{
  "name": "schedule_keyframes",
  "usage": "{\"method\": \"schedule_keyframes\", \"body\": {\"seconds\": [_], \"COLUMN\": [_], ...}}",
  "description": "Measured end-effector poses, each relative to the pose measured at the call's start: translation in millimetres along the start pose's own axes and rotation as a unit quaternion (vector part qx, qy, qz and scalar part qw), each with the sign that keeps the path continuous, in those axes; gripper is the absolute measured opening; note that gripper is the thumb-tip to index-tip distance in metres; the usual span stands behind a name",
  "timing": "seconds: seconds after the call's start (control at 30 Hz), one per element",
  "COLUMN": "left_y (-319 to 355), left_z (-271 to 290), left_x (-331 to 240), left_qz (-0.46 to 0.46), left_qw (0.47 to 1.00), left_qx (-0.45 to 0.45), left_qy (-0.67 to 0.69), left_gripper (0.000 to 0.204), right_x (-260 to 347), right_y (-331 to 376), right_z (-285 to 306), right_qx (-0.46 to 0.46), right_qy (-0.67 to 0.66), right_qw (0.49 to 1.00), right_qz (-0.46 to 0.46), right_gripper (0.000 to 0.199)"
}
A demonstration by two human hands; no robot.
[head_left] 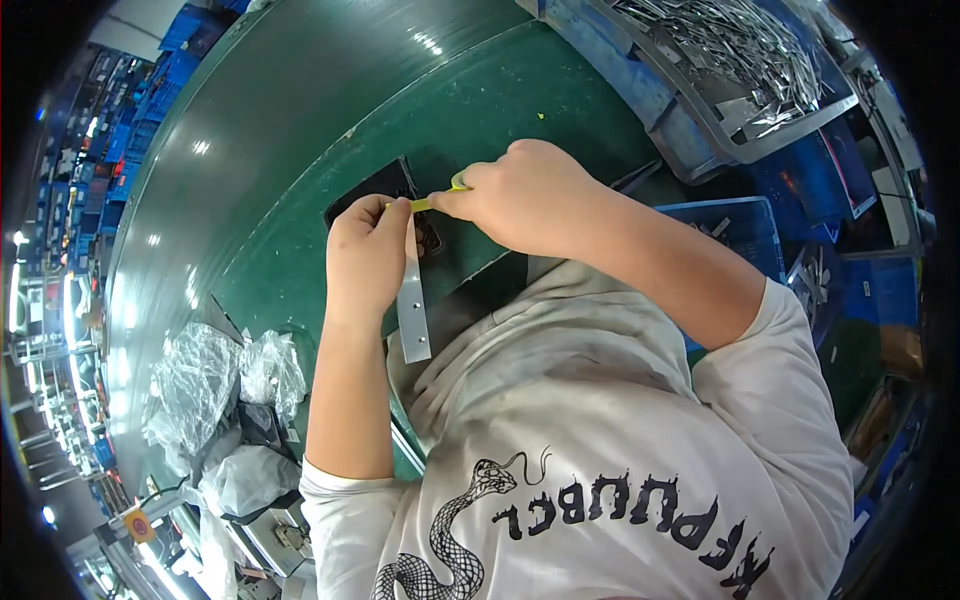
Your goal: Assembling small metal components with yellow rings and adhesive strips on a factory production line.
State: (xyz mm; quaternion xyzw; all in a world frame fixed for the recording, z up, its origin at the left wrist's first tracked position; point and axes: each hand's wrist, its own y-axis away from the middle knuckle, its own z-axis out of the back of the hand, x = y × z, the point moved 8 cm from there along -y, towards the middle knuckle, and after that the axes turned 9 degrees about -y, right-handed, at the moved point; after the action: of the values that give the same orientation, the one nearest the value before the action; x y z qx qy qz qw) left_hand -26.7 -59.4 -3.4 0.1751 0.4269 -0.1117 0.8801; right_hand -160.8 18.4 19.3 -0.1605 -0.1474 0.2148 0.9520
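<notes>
My left hand (pixel 365 255) is closed in a pinch on the upper end of a flat silver metal strip (pixel 414 318) with small holes, which hangs down toward my lap. A narrow yellow strip (pixel 421 205) runs from the left fingertips across to my right hand (pixel 520 195), whose fingers are closed on its other end. Whether the yellow strip is tape or something stiffer, I cannot tell. Behind the left hand lies a dark, flat rectangular piece (pixel 377 185) on the green table (pixel 300 210), partly hidden by the hand.
A grey bin (pixel 745 150) heaped with thin metal parts (pixel 740 55) stands at the far right. Nearer, a blue crate (pixel 745 225) sits beside my right forearm. Crumpled clear plastic bags (pixel 205 385) lie at the left, and a dark pointed object (pixel 637 177) rests near the bin.
</notes>
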Motion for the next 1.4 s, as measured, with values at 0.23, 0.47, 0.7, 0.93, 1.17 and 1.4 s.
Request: {"method": "schedule_keyframes", "body": {"seconds": [0.23,0.47,0.7,0.93,1.17,1.4], "left_y": [-12.5,-19.3,-20.0,-20.8,-17.6,-21.0], "left_z": [-3.0,-5.8,-8.6,-6.0,-6.7,-6.9], "left_x": [-5.6,4.1,5.5,10.2,8.7,14.0], "left_qz": [-0.038,-0.030,-0.011,-0.014,-0.014,-0.007], "left_qw": [0.993,0.996,0.997,0.997,0.997,0.998], "left_qx": [-0.012,-0.005,0.002,-0.012,-0.007,-0.005], "left_qy": [-0.114,-0.085,-0.074,-0.073,-0.075,-0.061], "left_gripper": [0.031,0.032,0.031,0.031,0.030,0.029], "right_x": [-8.5,-11.7,-11.4,-9.1,-10.2,-9.4], "right_y": [-5.7,-6.0,-6.8,-6.8,3.6,6.0], "right_z": [-10.5,-18.6,-23.6,-26.4,-31.9,-30.8], "right_qx": [0.047,0.031,0.016,0.008,0.002,-0.009], "right_qy": [0.005,0.001,0.002,0.001,-0.014,-0.023], "right_qw": [0.998,0.999,0.999,0.999,0.999,0.999], "right_qz": [-0.036,-0.037,-0.037,-0.035,-0.038,-0.042], "right_gripper": [0.033,0.033,0.033,0.033,0.036,0.036]}}
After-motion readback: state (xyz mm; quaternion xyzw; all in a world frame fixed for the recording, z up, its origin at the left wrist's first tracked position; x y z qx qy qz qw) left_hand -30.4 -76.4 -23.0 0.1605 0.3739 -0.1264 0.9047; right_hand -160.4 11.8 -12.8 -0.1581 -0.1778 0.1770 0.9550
